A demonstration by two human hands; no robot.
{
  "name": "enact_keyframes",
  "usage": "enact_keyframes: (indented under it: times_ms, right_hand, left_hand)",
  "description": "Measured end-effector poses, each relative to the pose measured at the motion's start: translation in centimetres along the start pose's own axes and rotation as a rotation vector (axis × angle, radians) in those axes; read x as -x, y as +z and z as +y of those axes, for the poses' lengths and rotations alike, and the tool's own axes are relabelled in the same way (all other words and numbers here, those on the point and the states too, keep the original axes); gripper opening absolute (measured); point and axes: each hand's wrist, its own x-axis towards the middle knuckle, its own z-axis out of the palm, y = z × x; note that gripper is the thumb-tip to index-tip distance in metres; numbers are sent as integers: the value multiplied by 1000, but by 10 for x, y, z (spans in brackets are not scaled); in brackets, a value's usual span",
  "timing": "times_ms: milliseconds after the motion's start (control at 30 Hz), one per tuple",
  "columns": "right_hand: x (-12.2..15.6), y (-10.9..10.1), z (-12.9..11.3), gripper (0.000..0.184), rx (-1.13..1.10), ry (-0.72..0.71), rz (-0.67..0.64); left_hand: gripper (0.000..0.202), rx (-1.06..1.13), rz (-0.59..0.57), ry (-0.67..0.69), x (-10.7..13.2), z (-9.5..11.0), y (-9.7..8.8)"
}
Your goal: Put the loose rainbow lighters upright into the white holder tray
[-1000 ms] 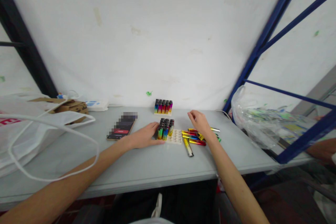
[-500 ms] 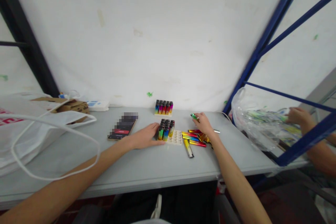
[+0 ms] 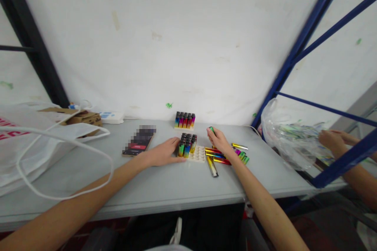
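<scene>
My left hand is curved around the left end of a white holed tray, thumb along the front and fingers behind. Several shiny multicoloured lighters with black tops stand upright in the left part of that tray; empty holes show on its right. In my right hand, raised above the table right of the tray, is a lighter whose green end sticks out from the closed fingers. Below the hand lies a loose pile of metallic coloured lighters, partly hidden by my wrist. A gold lighter lies nearest the front.
A second tray with lighters stands against the wall. A phone lies on the left, near a white plastic bag and a looping white cable. A blue rack post rises on the right; beyond it are another person's hands.
My right hand has moved left, toward the tray, with the lighter, uncovering more of the pile's right side. My left hand has stayed at the tray.
</scene>
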Motion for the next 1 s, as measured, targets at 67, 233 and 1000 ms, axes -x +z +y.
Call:
enact_keyframes:
  times_ms: [67,233,1000]
  right_hand:
    - [1,2,-4,61,22,22,28]
    - [0,6,-7,57,87,49,147]
    - [4,11,-12,57,95,-28,179]
  left_hand:
    - [82,5,5,7,0,0,0]
    - [81,6,-2,5,0,-1,1]
    - [81,10,-5,0,1,0,0]
